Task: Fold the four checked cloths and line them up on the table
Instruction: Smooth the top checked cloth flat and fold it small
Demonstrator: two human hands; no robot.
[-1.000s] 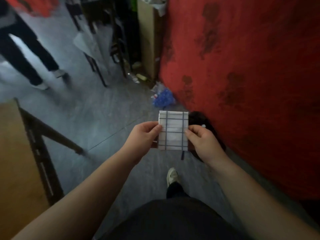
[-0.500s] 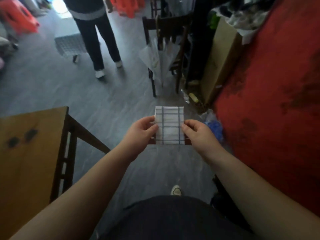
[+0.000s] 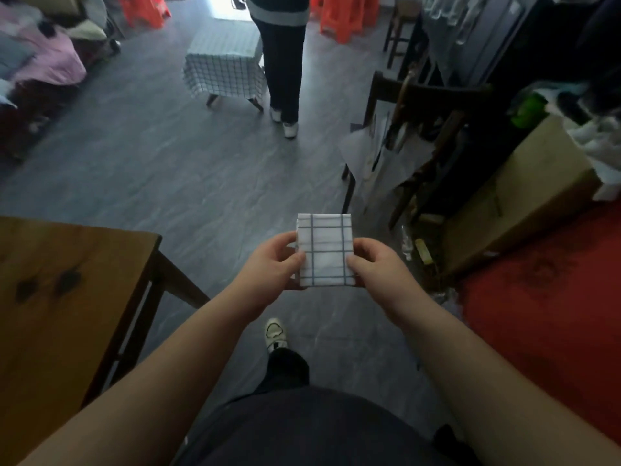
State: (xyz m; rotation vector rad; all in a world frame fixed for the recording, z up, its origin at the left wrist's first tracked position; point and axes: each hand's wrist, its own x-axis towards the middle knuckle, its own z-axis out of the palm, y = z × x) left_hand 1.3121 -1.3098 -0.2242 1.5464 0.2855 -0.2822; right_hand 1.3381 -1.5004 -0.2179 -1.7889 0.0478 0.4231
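Note:
A white cloth with dark checks, folded into a small rectangle (image 3: pixel 325 250), is held in the air in front of me above the grey floor. My left hand (image 3: pixel 274 264) pinches its left edge and my right hand (image 3: pixel 378 267) pinches its right edge. A wooden table (image 3: pixel 50 297) stands to my left, its corner about a hand's width from my left hand. No other folded cloths show on the visible part of the table.
Another person (image 3: pixel 280 55) stands ahead next to a small stool draped in checked fabric (image 3: pixel 223 68). Dark wooden chairs (image 3: pixel 420 129) and a cardboard box (image 3: pixel 514 193) crowd the right. A red surface (image 3: pixel 551 297) lies at my right. Orange stools (image 3: pixel 342 18) stand far back.
The view has swung left and up from the red surface toward the room. The table came further into view on the left. Both hands kept hold of the folded cloth.

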